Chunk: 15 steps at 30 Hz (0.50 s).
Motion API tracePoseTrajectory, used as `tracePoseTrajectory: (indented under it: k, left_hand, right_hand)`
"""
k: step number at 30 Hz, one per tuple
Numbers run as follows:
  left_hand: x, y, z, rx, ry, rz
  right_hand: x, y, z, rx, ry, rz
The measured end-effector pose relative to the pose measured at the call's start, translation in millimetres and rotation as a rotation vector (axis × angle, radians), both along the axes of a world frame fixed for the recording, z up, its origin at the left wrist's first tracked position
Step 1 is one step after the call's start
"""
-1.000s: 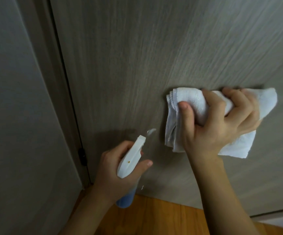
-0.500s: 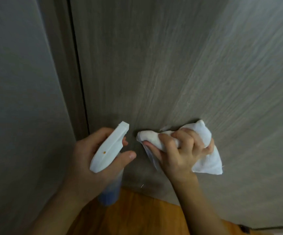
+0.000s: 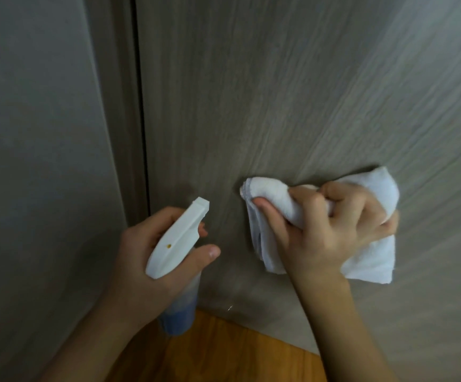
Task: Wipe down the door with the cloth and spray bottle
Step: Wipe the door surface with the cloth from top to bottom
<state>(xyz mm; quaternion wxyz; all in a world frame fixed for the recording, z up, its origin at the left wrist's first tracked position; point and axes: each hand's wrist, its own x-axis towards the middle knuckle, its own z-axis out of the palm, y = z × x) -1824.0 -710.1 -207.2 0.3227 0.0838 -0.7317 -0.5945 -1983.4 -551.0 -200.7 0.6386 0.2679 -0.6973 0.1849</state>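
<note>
Head view: gripping a bunched white cloth [image 3: 367,205] with the right hand [image 3: 331,230], fingers curled round it, pressing it against the grey wood-grain door [image 3: 279,92] at right of centre. Holding a spray bottle [image 3: 177,244] in the left hand [image 3: 146,260] at lower centre, fingers wrapped round its neck, white nozzle pointing up at the door, bluish body hanging over the wooden floor [image 3: 224,354]. Showing a dark door gap [image 3: 141,106] at upper left.

White cloth [image 3: 367,255] bunched against grey door [image 3: 279,106]; white-headed spray bottle [image 3: 177,244] beside.
</note>
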Motion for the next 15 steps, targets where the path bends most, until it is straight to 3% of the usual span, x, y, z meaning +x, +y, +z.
tracePoseTrajectory:
  k: [4, 11, 15]
  left_hand:
    - [0, 1, 0, 0.002, 0.011, -0.008]
    - [4, -1, 0, 0.039, 0.033, 0.005]
    - [5, -8, -1, 0.012, 0.042, 0.055]
  right_hand:
    - [6, -8, -35, -0.014, -0.067, -0.011]
    - [18, -36, -22, -0.508, -0.206, 0.065]
    - [13, -50, 13, -0.653, -0.109, 0.133]
